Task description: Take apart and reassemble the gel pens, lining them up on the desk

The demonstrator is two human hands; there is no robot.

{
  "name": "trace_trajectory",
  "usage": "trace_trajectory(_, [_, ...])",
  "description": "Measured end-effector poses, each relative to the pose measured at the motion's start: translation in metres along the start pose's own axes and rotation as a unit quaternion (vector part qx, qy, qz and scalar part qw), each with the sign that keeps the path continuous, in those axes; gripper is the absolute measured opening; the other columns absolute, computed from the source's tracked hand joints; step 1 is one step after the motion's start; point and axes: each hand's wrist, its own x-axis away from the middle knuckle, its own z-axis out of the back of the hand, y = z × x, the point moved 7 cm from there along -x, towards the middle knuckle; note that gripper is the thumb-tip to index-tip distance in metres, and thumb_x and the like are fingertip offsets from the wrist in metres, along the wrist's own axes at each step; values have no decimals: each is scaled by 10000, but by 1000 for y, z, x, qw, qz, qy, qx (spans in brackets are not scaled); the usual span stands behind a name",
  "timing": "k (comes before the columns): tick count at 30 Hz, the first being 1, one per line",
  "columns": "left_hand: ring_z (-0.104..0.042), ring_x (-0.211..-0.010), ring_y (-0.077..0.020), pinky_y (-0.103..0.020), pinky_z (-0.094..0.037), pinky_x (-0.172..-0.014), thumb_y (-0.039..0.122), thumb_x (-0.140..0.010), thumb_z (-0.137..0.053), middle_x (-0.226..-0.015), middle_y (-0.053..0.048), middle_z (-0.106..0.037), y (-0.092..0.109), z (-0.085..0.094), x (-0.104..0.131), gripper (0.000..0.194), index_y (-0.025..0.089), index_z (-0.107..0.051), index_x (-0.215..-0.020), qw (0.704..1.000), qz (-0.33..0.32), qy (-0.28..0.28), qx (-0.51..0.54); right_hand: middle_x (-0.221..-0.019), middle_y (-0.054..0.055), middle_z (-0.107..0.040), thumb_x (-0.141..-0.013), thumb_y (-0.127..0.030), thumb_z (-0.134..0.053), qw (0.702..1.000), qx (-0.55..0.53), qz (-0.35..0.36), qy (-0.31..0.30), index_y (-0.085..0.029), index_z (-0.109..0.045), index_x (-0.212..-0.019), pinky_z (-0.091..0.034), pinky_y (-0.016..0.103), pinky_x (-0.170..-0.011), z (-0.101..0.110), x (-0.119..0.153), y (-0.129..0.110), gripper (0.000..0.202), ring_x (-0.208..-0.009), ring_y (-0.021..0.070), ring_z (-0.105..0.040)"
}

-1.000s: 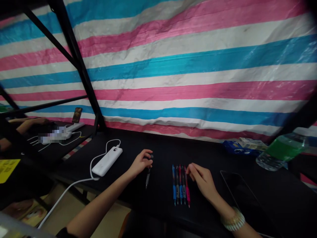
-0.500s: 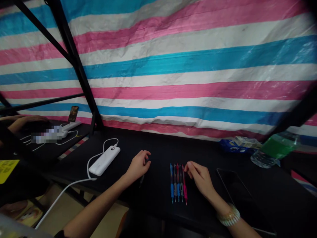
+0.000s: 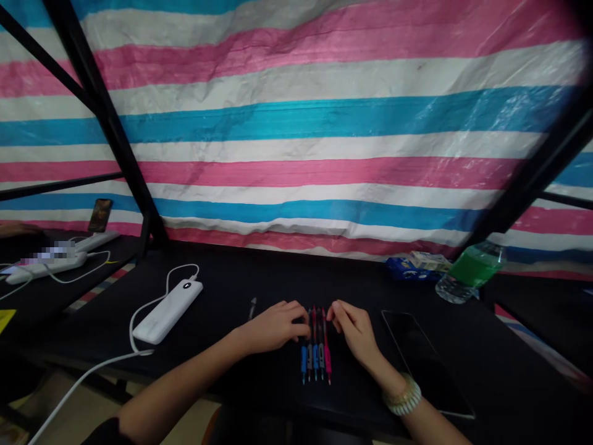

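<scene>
Several click pens [image 3: 315, 355] lie side by side in a tight row on the black table, tips toward me. Their grips are blue, grey and pink. My left hand [image 3: 280, 326] is at the left side of the row, its loosely bent fingers against the blue pen and hiding its upper part. Thumb and fingers are apart. On the other side, my right hand [image 3: 354, 329] rests with curled fingers by the upper end of the pink pen [image 3: 327, 352]; it grips nothing that I can see. A separate dark pen [image 3: 252, 307] lies beyond my left wrist, partly covered.
A white power bank [image 3: 169, 312] with a cable lies on the left. To the right are a dark tablet or large phone [image 3: 424, 361], a blue packet [image 3: 402, 269] and a green-labelled bottle [image 3: 472, 271]. Black frame posts and a striped sheet [image 3: 296, 167] stand behind.
My left hand has moved right, from above the separate pen to the row's left side, uncovering part of that pen. My right hand stays by the pink pen. The view has turned slightly right.
</scene>
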Motion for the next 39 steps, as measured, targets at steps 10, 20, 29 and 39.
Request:
trace_trajectory(10, [-514,-1029,-188,-331,-343,-972,94,-931,-476,-975,-26,-626,-6,11,-1,133,198,-552,-964,997,25,-57,-38,-506,-38,-444,-979,-470,-412,1000,-17,6,11,-177,-591,-675,-325,242,-508,7,-3,-1,459,-488,120,-435])
trace_trajectory(20, [-581,-835,-182,-312,-423,-744,196,-996,-392,-944,-43,-627,-14,20,-11,175,169,-547,-1071,987,61,30,-147,-997,53,-678,-1020,-305,-386,973,117,93,-175,-216,-611,-1123,-460,292,-817,-20,5,-17,263,-908,192,-630])
trace_trajectory(29, [-636,-642,-212,-318,-441,-583,238,-972,-395,-790,-56,-667,-15,-4,-11,191,161,-548,-888,971,166,-78,-152,-805,36,-652,-977,-131,-395,915,342,140,-164,-199,-535,-894,-412,271,-632,-29,6,-3,176,-734,190,-624])
trace_trajectory(39, [-691,-666,-272,-346,-485,-615,319,-975,-323,-765,-91,-718,-17,-2,-7,315,182,-598,-908,948,268,-144,-93,-791,31,-655,-947,-92,-449,868,429,177,-177,-189,-530,-848,-371,283,-605,-33,8,-12,161,-714,186,-602])
